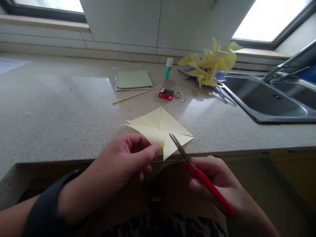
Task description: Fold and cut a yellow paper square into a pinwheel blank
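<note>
A pale yellow square of paper (170,123), cut inward along its diagonals, lies at the counter's front edge with its near corner past the edge. My left hand (133,153) pinches a near flap of this paper between thumb and fingers. In my right hand (214,177) is a pair of scissors (204,181) with red handles. Their blades point up and to the left over the right part of the paper and look almost closed. A small dark mark sits at the paper's centre.
Behind the paper are a stack of coloured paper (134,79), a yellow stick (134,96), a glue stick (168,69), a small red box (167,92) and a tape roll (178,94). Yellow paper pinwheels (209,64) lie beside the steel sink (259,116).
</note>
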`<move>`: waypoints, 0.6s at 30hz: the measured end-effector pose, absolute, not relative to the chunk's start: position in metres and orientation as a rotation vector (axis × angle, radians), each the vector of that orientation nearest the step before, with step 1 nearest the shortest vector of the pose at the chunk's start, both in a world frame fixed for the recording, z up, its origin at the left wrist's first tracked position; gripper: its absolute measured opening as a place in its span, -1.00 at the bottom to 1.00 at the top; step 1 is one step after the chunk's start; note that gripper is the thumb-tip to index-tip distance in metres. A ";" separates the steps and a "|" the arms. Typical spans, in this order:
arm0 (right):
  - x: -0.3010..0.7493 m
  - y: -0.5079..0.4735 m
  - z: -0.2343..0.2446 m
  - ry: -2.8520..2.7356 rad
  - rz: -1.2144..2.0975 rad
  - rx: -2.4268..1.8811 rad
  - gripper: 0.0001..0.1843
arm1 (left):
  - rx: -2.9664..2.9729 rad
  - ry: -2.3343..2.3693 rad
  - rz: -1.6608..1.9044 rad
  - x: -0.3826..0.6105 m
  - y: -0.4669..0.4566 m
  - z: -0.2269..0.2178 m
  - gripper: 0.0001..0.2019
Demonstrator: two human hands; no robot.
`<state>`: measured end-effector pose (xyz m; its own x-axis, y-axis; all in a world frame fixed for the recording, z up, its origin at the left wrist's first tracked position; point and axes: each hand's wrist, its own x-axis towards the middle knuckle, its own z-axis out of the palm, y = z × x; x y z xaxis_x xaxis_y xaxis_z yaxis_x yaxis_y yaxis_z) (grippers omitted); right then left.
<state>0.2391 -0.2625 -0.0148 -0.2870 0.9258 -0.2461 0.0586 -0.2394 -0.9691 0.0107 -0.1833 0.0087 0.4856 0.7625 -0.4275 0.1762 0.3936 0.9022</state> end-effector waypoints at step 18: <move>0.247 -0.273 -0.034 -1.371 1.514 -1.437 -0.58 | 1.111 1.044 0.506 0.011 -0.179 -0.001 -0.69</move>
<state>0.2474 -0.2727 -0.0336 -0.2037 0.9324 -0.2984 0.2043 -0.2576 -0.9444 0.0109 -0.1789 -0.0011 0.4602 0.7801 -0.4238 0.1504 0.4020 0.9032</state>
